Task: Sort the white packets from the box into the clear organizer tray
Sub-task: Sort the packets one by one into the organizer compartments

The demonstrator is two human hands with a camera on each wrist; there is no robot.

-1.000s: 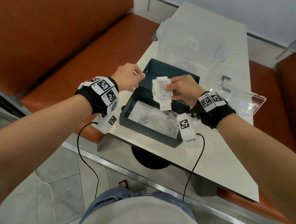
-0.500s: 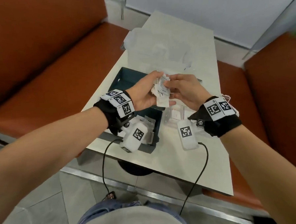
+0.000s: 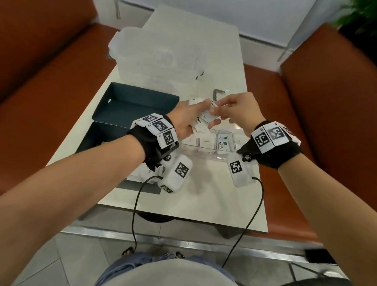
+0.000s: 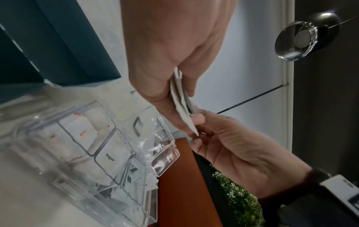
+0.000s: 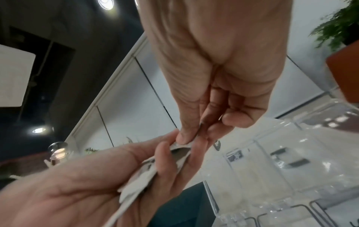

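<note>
my left hand [image 3: 185,121] grips a stack of white packets [image 3: 201,122] above the clear organizer tray [image 3: 207,151] on the tabletop [image 3: 199,199]; my right hand [image 3: 239,111] pinches the top packet's edge, box [image 3: 125,115] at left.

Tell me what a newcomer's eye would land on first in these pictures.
First, the two hands meeting above the table: the left hand grips a fanned stack of white packets while the right hand pinches one at its top. Just below them sits the clear organizer tray, with packets marked Sugar and Stevia already in its compartments. To the left lies the dark teal box.
</note>
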